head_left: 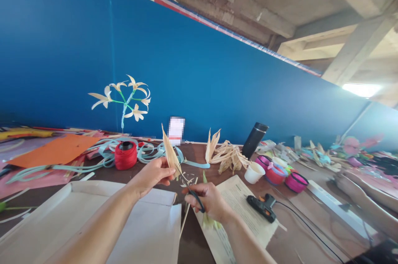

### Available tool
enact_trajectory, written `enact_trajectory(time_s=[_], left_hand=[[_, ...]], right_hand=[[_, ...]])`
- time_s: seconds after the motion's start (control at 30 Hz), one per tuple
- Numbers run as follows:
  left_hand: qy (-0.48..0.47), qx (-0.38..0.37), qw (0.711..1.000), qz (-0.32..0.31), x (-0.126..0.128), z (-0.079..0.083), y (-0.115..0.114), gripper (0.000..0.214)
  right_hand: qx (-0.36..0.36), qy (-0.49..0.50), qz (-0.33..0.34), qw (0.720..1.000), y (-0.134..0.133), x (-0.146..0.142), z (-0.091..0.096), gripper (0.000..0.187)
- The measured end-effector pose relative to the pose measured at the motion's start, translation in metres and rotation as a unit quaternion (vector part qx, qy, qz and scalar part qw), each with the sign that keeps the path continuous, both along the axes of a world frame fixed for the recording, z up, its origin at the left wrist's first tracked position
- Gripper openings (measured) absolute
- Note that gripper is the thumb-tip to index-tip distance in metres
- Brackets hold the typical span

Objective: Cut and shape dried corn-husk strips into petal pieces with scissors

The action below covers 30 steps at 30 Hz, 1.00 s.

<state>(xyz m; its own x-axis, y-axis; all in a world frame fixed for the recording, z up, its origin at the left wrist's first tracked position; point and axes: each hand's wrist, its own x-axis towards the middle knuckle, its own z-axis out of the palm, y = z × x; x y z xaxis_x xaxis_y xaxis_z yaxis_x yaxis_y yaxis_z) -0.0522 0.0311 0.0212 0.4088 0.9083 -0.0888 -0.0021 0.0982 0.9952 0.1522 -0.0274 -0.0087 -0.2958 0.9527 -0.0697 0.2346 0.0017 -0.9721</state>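
My left hand (pixel 154 174) pinches a dry, pale corn husk strip (pixel 170 152) that points upward above the table. My right hand (pixel 209 200) is closed on a pair of small black-handled scissors (pixel 190 189), and the blades reach up to the lower end of the husk. Small husk scraps (pixel 189 181) lie on the table just under the blades. Both hands hover over the brown table (pixel 289 231), between a large pale envelope and a printed sheet.
A red thread spool (pixel 125 155), light blue ribbon strips (pixel 149 152), a husk pile (pixel 226 155), a black flask (pixel 254 140), a white cup (pixel 254 172), pink containers (pixel 296 182) and a black glue gun (pixel 263 206) stand around. A husk-flower stem (pixel 126 100) rises before the blue wall. Another person's arms (pixel 370 199) rest at right.
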Motion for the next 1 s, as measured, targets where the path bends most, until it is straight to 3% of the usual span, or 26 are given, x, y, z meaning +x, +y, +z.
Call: enact_trajectory(time_s=[0.57,1.0], left_hand=[[0.032,0.037,0.999,0.006,-0.001,0.004,-0.001,0.03],[0.027,0.025,0.999,0.002,0.0,0.003,0.002,0.022]], right_hand=[[-0.004,0.029,0.014,0.999,0.002,0.0,-0.009,0.04],[-0.023,0.036,0.028,0.999,0.001,0.003,0.001,0.04]])
